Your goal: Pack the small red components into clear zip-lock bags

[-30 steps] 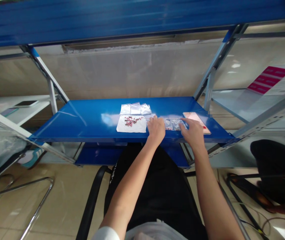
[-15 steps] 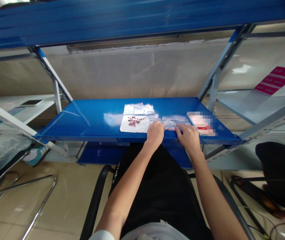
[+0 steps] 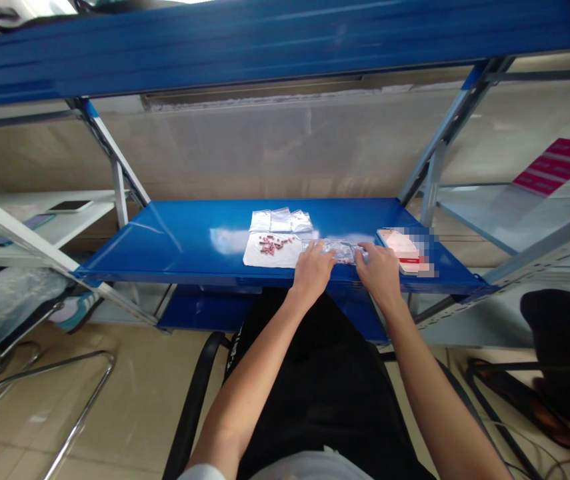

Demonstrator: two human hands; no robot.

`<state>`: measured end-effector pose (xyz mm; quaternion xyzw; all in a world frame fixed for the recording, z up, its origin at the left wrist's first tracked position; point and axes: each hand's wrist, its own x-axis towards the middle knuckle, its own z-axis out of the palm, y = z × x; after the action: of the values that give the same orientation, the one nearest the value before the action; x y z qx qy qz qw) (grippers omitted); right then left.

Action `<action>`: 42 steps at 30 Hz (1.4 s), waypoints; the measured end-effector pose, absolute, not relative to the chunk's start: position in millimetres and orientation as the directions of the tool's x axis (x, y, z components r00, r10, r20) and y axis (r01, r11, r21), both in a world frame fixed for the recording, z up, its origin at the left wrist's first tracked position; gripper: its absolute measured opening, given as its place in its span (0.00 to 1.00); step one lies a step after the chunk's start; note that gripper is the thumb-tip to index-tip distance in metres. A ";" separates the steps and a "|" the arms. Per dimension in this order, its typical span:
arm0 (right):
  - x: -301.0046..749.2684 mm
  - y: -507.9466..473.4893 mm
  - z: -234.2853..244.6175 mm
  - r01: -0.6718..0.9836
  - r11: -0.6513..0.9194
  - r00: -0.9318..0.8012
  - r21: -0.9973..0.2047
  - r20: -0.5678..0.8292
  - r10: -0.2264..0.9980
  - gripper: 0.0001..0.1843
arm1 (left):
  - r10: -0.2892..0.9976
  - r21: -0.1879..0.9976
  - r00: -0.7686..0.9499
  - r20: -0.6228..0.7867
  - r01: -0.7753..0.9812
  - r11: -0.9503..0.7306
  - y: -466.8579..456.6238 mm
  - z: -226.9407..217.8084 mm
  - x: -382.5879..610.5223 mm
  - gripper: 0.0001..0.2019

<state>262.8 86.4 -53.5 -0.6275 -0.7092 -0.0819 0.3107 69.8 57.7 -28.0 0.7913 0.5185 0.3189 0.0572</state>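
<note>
Small clear zip bags (image 3: 342, 250) lie in a row along the front of the blue shelf (image 3: 189, 233), with small reddish pieces showing at their lower edge. My left hand (image 3: 315, 268) rests at the row's left end, fingers stretched over the plastic. At the right end, my right hand (image 3: 379, 270) touches the bags with its thumb and fingers apart. Left of my hands is a white sheet (image 3: 252, 255) bearing a loose pile of small pink and dark pieces (image 3: 271, 245). Behind it sit flat clear bags (image 3: 279, 219).
A red and white packet (image 3: 405, 253), partly blurred out, lies right of my right hand. Metal posts (image 3: 115, 157) frame the shelf, and another blue shelf (image 3: 265, 47) hangs above. Phones (image 3: 71, 206) lie on a side shelf at left. A person's dark-clothed leg (image 3: 565, 333) shows at right.
My left hand's fingers have spread over the bags. My right hand's fingers have drawn slightly back at the row's right end. The whole view has shifted a little.
</note>
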 end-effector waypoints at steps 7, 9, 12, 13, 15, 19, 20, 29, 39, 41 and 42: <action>207.3 152.2 -24.2 0.825 0.386 -0.115 -0.413 0.545 0.830 0.19 | 0.908 0.393 -0.006 0.419 0.903 -0.176 87.9 6.8 -11.0 0.18; 183.2 172.5 -15.7 0.785 0.404 -0.147 -0.471 0.492 0.858 0.17 | 0.923 0.405 -0.069 0.379 0.909 -0.098 109.4 11.4 -36.5 0.18; 150.9 197.5 -8.1 0.751 0.404 -0.189 -0.522 0.416 0.889 0.15 | 0.947 0.406 -0.182 0.263 0.912 0.062 139.5 12.5 -64.0 0.17; 141.7 204.1 -7.0 0.741 0.390 -0.191 -0.547 0.386 0.903 0.14 | 0.950 0.406 -0.220 0.220 0.906 0.116 147.2 11.7 -70.3 0.17; 125.6 215.0 -6.7 0.715 0.362 -0.196 -0.599 0.326 0.925 0.14 | 0.941 0.403 -0.289 0.174 0.893 0.200 158.0 9.1 -79.8 0.18; 97.6 225.3 -10.8 0.665 0.418 -0.309 -0.619 0.281 0.909 0.15 | 0.919 0.404 -0.373 0.126 0.865 0.296 167.2 1.4 -91.4 0.20; 91.1 225.5 -12.0 0.660 0.442 -0.348 -0.607 0.275 0.896 0.16 | 0.916 0.406 -0.382 0.119 0.861 0.306 168.5 -0.7 -93.3 0.20; 56.6 215.4 -9.0 0.730 0.489 -0.465 -0.477 0.178 0.867 0.24 | 0.907 0.433 -0.407 0.109 0.841 0.325 177.7 -12.2 -97.9 0.15; 57.6 207.8 -3.1 0.754 0.470 -0.455 -0.459 0.153 0.877 0.25 | 0.902 0.431 -0.419 0.103 0.836 0.339 178.7 -11.0 -95.6 0.18; 57.9 207.8 -2.7 0.757 0.463 -0.451 -0.461 0.144 0.881 0.25 | 0.905 0.425 -0.414 0.095 0.839 0.339 178.9 -9.4 -93.2 0.16; 58.1 207.8 -2.6 0.758 0.460 -0.451 -0.462 0.139 0.882 0.25 | 0.907 0.421 -0.412 0.093 0.841 0.339 178.5 -8.6 -91.7 0.16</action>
<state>58.1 207.8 -2.6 -0.4911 -0.8347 0.1692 0.1829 -91.7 178.5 -8.6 0.5367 0.8143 0.2065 0.0789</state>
